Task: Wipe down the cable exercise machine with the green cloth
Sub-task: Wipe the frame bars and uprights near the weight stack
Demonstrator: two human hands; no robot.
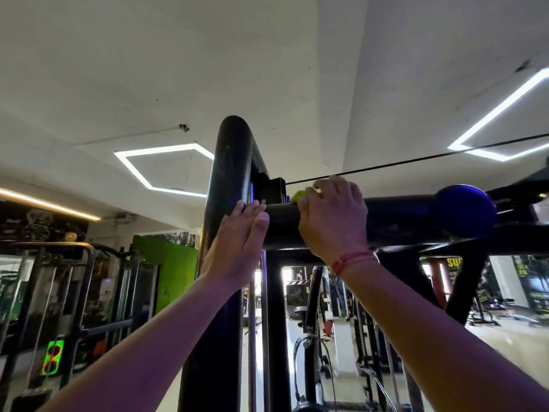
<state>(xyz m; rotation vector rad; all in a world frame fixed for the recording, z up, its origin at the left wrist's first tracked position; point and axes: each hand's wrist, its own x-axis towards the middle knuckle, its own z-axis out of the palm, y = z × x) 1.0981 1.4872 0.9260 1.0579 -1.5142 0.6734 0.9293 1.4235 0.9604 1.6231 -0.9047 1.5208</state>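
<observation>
The cable machine's black frame fills the middle: a thick curved upright [230, 162] and a horizontal top bar [401, 218] running right. My right hand [332, 215] curls over the top bar and holds the green cloth [298, 196] against it; only a small bright corner of the cloth shows past my fingers. My left hand [242, 233] lies flat with straight fingers against the joint where the upright meets the bar. A thin black cable [416, 160] runs from the joint to the upper right.
A blue ball-shaped knob [466, 211] sits on the bar right of my right hand. Hexagonal ceiling lights [139, 171] glow above. Other gym machines [59, 292] stand at left, and a green wall panel [175, 272] is behind the upright.
</observation>
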